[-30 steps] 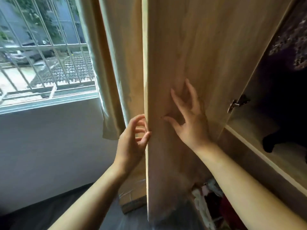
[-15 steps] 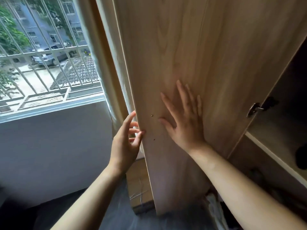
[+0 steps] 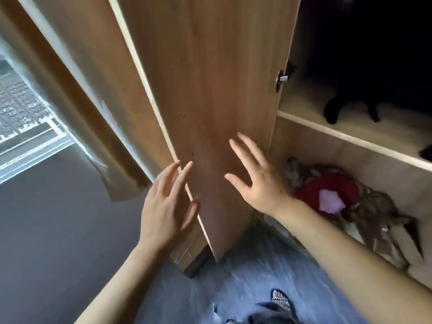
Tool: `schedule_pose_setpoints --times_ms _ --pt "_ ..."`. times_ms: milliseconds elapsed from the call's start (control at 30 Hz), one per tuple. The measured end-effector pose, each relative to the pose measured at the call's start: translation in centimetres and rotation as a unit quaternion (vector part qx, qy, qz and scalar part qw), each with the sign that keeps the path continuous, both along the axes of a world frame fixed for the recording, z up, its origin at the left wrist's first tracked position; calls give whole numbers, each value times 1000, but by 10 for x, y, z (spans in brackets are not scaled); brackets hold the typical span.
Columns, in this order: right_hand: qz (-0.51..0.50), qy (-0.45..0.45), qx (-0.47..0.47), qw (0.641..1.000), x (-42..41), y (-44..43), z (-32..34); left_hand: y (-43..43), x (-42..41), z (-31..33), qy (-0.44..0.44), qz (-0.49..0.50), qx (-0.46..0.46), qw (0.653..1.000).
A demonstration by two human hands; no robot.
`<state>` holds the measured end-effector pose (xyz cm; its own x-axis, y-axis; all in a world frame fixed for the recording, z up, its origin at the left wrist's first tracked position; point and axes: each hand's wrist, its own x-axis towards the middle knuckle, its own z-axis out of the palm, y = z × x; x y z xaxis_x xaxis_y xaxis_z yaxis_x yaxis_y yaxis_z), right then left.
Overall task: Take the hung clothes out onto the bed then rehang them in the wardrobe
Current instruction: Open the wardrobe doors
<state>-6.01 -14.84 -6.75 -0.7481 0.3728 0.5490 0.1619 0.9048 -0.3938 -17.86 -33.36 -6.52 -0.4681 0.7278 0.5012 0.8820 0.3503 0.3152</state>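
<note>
- Head view: the person is standing at the light-brown wood-grain wardrobe door (image 3: 210,94), which is swung wide open, and both bare hands are up against it.
- Head view: the left hand (image 3: 167,206) is hovering at the door's pale outer edge, fingers spread and loose, gripping nothing; whether it is touching the edge I cannot tell through the blur.
- Head view: the right hand (image 3: 259,178) is lying with fingers spread on the door's inner face, low and near the hinge side, also holding nothing.
- Head view: the dark hanging garments (image 3: 364,47) are sitting in the shadowed upper compartment, their hems trailing onto the pale wooden shelf (image 3: 350,136); hangers and rail are too dark to make out.
- Head view: below that shelf a crumpled pile with a red cloth (image 3: 329,185) is lying loose in the bottom compartment.
- Head view: the bed is not showing here, only grey floor (image 3: 247,284) and a sandalled foot (image 3: 280,299).
- Head view: the beige curtain (image 3: 98,108) is hanging just behind the door.
- Risk, as I judge it: pushing the door further could trap the curtain or strain the metal hinge (image 3: 281,78), and left-hand fingers curled round the edge could get pinched.
</note>
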Motion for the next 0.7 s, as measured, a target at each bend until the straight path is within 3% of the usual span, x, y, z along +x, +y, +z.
schedule_pose_setpoints --times_ms 167,400,533,700 --pt "-120 -80 -25 989 84 -42 -36 8 28 -23 -28 -125 -85 988" --pt "-276 -136 -103 946 190 -82 -68 49 98 -52 -41 -236 -201 950" --pt "-343 -121 -146 920 224 -72 -68 90 133 -50 -26 -298 -220 929" --pt "-384 -58 -91 917 253 -11 -33 165 165 -20 5 -338 -185 923"
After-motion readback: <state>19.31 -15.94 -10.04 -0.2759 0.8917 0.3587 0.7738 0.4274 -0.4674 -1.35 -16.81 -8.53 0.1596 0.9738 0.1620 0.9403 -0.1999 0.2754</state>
